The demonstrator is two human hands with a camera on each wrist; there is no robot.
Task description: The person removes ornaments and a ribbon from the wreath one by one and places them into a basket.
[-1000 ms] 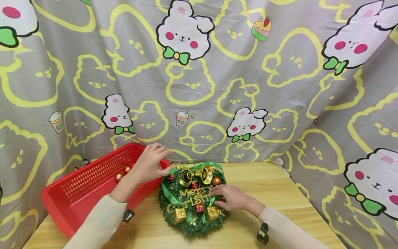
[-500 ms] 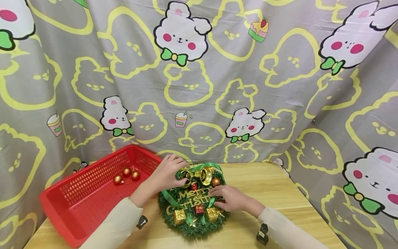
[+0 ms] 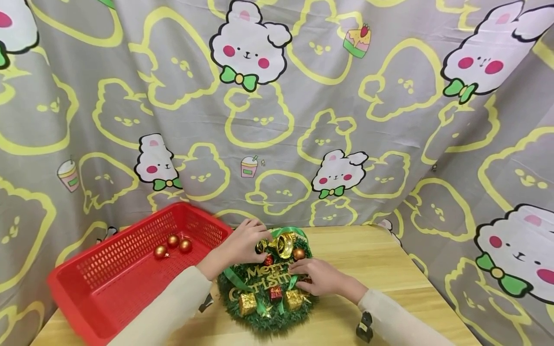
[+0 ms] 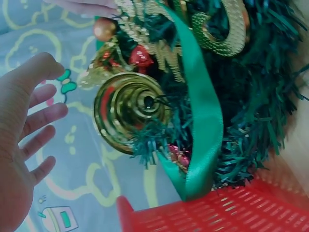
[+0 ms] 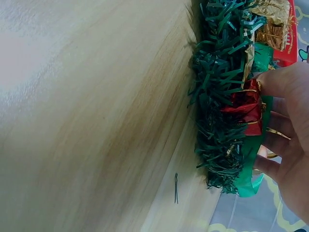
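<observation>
A green tinsel Christmas wreath (image 3: 272, 327) lies on the table with gold bells, small wrapped gift boxes, green ribbon and gold "Merry Christmas" lettering. My left hand (image 3: 247, 242) is over its upper left, covering most of one bell in the head view. The left wrist view shows that hand's fingers (image 4: 46, 116) loosely bent and apart, with nothing held, beside the gold bell (image 4: 129, 112). My right hand (image 3: 320, 277) rests on the wreath's right side. Its thumb lies at a red gift box (image 5: 248, 108), and its fingers reach behind the green ribbon (image 5: 248, 166).
To the left, a red plastic basket (image 3: 125, 253) holds several gold balls (image 3: 160, 251), its right end close to the wreath. A thin dark looped wire (image 5: 176, 188) lies on the wooden table (image 3: 368, 259). Behind hangs a patterned grey curtain (image 3: 285, 115).
My left hand has moved right, from beside the basket's right end to over the bells. My right hand stays on the wreath.
</observation>
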